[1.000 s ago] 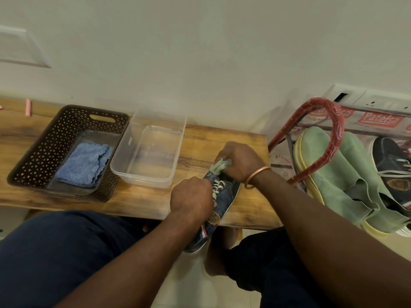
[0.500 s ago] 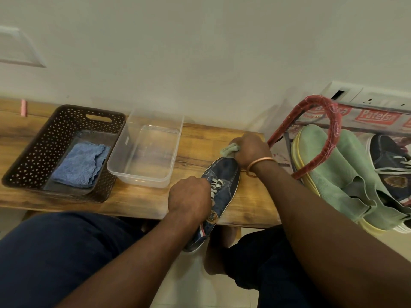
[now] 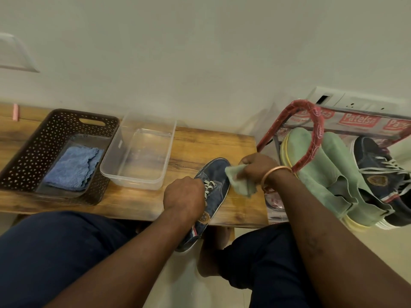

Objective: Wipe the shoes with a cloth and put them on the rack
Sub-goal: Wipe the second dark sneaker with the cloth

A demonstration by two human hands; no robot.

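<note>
Head view showed the denim shoe point(image 3: 219, 174) lying slantwise on the wooden bench point(image 3: 200, 143), toe toward the wall and heel hanging past the front edge between the person's knees. The left hand point(image 3: 184, 196) was curled round its laced middle and held it down. The right hand point(image 3: 259, 166) pinched a bunched green cloth point(image 3: 239, 181) against the right side of the toe.

The overhang looked like the main risk: a hard sideways stroke, or a slackened left hold, could have tipped the shoe off toward the floor. The cloth hung loose below the fingers, so it might have slipped out mid-wipe. The right wrist worked just beside the rack point(image 3: 311, 134) with its red hoop, and a wide sweep could have knocked that frame or the 2 green shoes point(image 3: 322, 174) on it.

As for the shoe, it had a blue denim upper, pale laces, a light sole edge, a round gold emblem on its side and a striped tab near the heel. Whether any dirt remained could not be told.
</note>
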